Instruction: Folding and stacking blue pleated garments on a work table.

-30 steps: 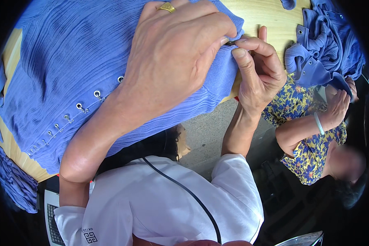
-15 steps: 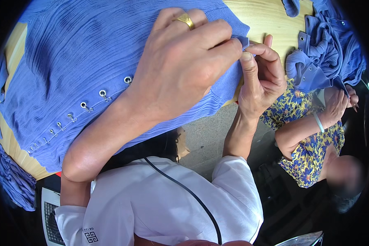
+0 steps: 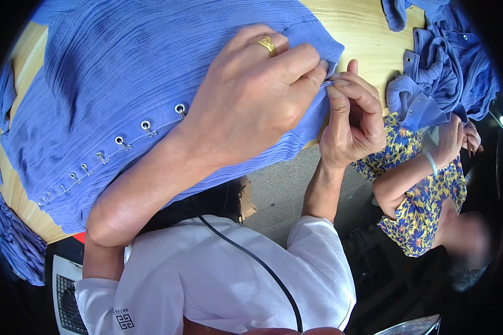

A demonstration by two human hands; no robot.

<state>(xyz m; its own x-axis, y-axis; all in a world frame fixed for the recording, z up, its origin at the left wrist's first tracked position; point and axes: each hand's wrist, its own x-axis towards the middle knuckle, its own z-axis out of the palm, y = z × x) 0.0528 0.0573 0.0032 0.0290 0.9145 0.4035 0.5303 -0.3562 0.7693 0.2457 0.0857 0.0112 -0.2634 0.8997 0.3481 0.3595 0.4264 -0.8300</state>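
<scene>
A blue ribbed knit garment (image 3: 123,61) lies spread over the table, with a row of metal eyelets and small hooks (image 3: 146,125) along its near edge. My left hand (image 3: 257,92), wearing a gold ring, reaches across it with fingers closed on the garment's edge at the right end. Facing it, my right hand (image 3: 355,114) pinches the same edge between thumb and forefinger. The fingertips of both hands almost meet there. A small bit at the pinch is too tiny to make out, and my left hand hides part of the hook row.
On the pale wooden table (image 3: 369,39), more blue garments with eyelets (image 3: 444,67) are heaped at the right. There a co-worker in a flowered top (image 3: 419,218) handles blue cloth. Folded blue knitwear (image 3: 19,240) hangs at the left, above a keyboard (image 3: 70,301).
Both hands have shifted slightly down, and the garment's edge now sits tighter between the fingertips. The flap that stood up between them is less visible.
</scene>
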